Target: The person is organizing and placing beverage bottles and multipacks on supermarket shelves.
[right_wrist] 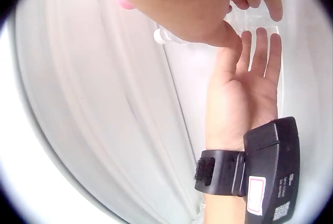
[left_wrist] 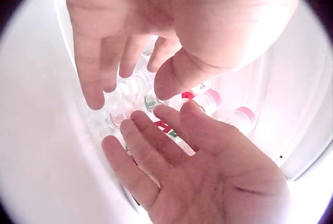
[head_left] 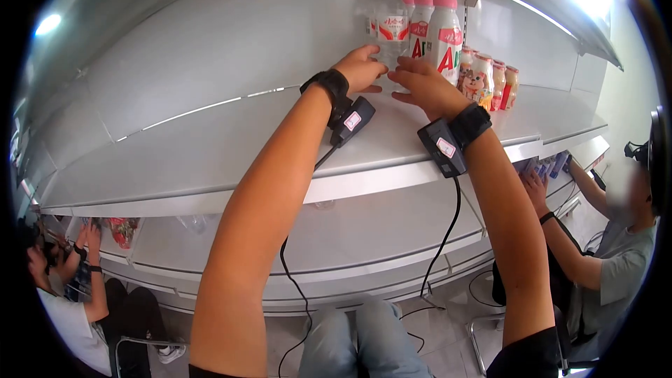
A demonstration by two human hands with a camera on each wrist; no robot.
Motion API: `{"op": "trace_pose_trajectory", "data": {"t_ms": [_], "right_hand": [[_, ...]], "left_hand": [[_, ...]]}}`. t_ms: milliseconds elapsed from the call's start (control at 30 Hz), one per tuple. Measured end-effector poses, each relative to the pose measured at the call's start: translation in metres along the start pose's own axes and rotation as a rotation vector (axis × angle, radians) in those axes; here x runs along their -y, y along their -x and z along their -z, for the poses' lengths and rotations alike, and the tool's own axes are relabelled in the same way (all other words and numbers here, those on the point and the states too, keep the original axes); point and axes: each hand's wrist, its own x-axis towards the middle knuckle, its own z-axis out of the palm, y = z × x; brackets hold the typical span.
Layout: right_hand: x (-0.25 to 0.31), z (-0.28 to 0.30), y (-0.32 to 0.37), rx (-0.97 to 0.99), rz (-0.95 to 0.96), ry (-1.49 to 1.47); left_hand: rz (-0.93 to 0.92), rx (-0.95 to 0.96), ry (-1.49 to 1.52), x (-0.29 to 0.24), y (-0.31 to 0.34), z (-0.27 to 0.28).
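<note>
In the head view my left hand (head_left: pixel 360 70) and my right hand (head_left: pixel 428 87) reach over the shelf, palms facing each other with a gap between. Their fingers are spread and lightly bent, holding nothing. Just beyond the fingertips stands a clear plastic water bottle (head_left: pixel 392 26) with a red and white label and a white cap. Another clear bottle (head_left: pixel 371 22) is partly hidden behind it. To the right are white milk-drink bottles (head_left: pixel 446 38) with pink caps, upright, near my right fingers. The left wrist view shows both palms, my left hand (left_wrist: pixel 171 26) above my right hand (left_wrist: pixel 203 166).
Several small yogurt-drink bottles (head_left: pixel 479 78) stand farther right on the white shelf (head_left: pixel 231 136). An upper shelf overhangs at the top right. Cables hang from both wrist devices. Other people sit at left and at right (head_left: pixel 616 259), handling goods on lower shelves.
</note>
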Motion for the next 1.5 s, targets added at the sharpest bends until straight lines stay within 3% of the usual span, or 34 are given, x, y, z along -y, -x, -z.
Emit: {"op": "trace_pose_trajectory", "data": {"t_ms": [167,233,300,333,400,433,500,567,700,833,1000,1200,1300,1400,1500], "right_hand": [[0.0,0.001,-0.002,0.0,-0.011,-0.08],[-0.005,0.008,-0.004,0.077,0.086,0.341],[0.0,0.009,-0.006,0.083,0.128,0.561],[-0.004,0.009,-0.007,0.067,0.106,0.482],[-0.014,0.01,-0.012,0.043,0.066,0.244],[-0.022,0.013,-0.019,0.043,0.041,0.083],[-0.045,0.038,-0.031,0.145,0.411,0.47],[-0.005,0.018,0.014,0.136,0.172,-0.133],[0.056,-0.003,0.071,0.224,0.202,-0.109],[0.09,-0.033,0.135,0.304,0.253,-0.111],[0.032,-0.083,0.182,0.467,0.198,-0.135],[-0.086,-0.153,0.183,0.565,0.003,-0.155],[-0.148,-0.171,0.165,0.423,-0.169,-0.196],[-0.19,-0.179,0.147,0.281,-0.246,-0.181],[-0.232,-0.179,0.133,0.122,-0.302,-0.224]], "left_hand": [[0.03,0.012,0.022,-0.003,0.004,0.0],[0.02,-0.029,0.04,-0.001,0.006,-0.002],[0.026,0.001,-0.074,0.009,-0.006,0.004],[0.055,-0.05,-0.174,-0.006,0.003,-0.003],[-0.053,-0.106,-0.403,0.004,-0.009,0.0],[-0.093,-0.115,-0.357,-0.008,0.003,-0.003],[-0.146,-0.134,-0.26,-0.034,0.05,-0.012],[-0.213,-0.07,-0.151,-0.055,0.104,-0.013],[-0.193,0.028,-0.049,-0.074,0.213,-0.007],[-0.155,0.06,0.048,-0.052,0.301,0.002],[-0.058,0.03,0.143,0.017,0.374,0.015],[0.137,-0.112,0.271,0.141,0.387,0.021],[0.153,-0.172,0.238,0.194,0.369,0.011],[0.036,-0.196,0.03,0.246,0.336,0.002],[0.12,-0.225,0.138,0.298,0.291,-0.005]]}}
